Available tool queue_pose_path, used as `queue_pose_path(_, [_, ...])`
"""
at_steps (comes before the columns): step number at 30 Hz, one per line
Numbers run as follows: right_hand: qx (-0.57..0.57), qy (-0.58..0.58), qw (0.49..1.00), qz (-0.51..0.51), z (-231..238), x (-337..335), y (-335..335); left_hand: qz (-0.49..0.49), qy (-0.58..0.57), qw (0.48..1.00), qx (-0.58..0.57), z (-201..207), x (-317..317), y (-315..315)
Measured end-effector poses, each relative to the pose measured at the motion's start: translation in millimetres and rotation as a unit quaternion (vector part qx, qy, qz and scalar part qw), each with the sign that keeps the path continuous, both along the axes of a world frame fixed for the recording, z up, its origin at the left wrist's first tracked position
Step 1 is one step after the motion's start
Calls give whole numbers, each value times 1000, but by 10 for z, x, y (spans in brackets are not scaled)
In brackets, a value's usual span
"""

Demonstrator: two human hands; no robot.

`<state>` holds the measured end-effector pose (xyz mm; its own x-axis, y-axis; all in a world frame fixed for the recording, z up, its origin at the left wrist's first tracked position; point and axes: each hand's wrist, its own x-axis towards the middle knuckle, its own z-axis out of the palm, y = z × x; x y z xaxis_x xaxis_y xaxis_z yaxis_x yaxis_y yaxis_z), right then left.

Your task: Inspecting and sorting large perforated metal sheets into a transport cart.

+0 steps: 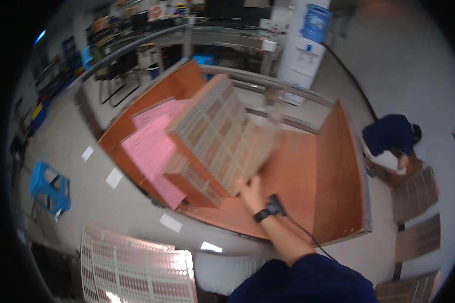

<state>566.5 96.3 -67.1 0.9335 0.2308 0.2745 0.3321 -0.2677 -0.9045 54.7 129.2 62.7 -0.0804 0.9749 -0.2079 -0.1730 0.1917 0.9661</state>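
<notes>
My right hand, with a black band and a small box with a cable at the wrist, grips the lower edge of a patterned copper-coloured circuit board panel. The panel is blurred and tilted. It leans in front of a thick stack of like panels inside an open wooden-sided cart. A smaller stack sits beside it, low on the left. Pink printed sheets lie against the cart's left side. My left hand does not show.
Perforated, shiny panels stand at lower left, near me. A blue stool is on the left floor. At right, a person in dark blue bends over more panels. A water dispenser and metal rails are beyond.
</notes>
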Motion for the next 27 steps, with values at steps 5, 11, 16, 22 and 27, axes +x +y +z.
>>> queue_pose_path(5, [-41, -175, 972, 151, -328, 253, 474, -53, 57, 996, -54, 99, 486, 238])
queue_pose_path(11, [-51, -148, 980, 122, -398, 235, 709, -177, 81, 980, -39, 113, 809, 488])
queue_pose_path(16, [-43, -122, 979, 159, -326, 320, 650, -180, 87, 979, -40, 103, 966, 575])
queue_pose_path(22, [30, -72, 981, 180, -421, 291, 700, -173, 95, 980, -26, 201, 899, 423])
queue_pose_path(27, [-23, -197, 967, 159, -47, -143, 494, -49, 92, 994, -20, 308, 680, 83])
